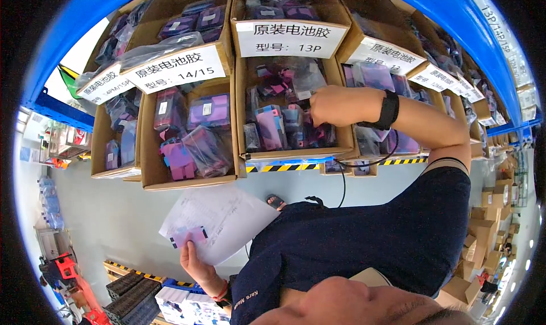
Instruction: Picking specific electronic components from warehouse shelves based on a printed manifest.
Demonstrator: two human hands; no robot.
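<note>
My left hand [196, 264] is closed at the lower left, pinching a white printed sheet of paper [236, 220] together with a small pink adhesive piece [190, 237] that has blue and black edges. The pink piece lies over the paper. Higher up, my right hand [339, 105], with a black band at its wrist, reaches into the middle cardboard bin [298, 154]. Its fingers are curled, and their tips are partly hidden among the contents. Around them are a clear plastic bag [309, 79], loose pink pieces [278, 88] and bagged pink-and-blue stacks [269, 127].
More open cardboard bins [187, 184] with bagged pink and purple pieces stand on both sides and in a row behind, bearing white labels. A blue rack frame [57, 46] curves around them. A black cable [343, 188] hangs below. Stacked cartons [483, 234] stand at the right.
</note>
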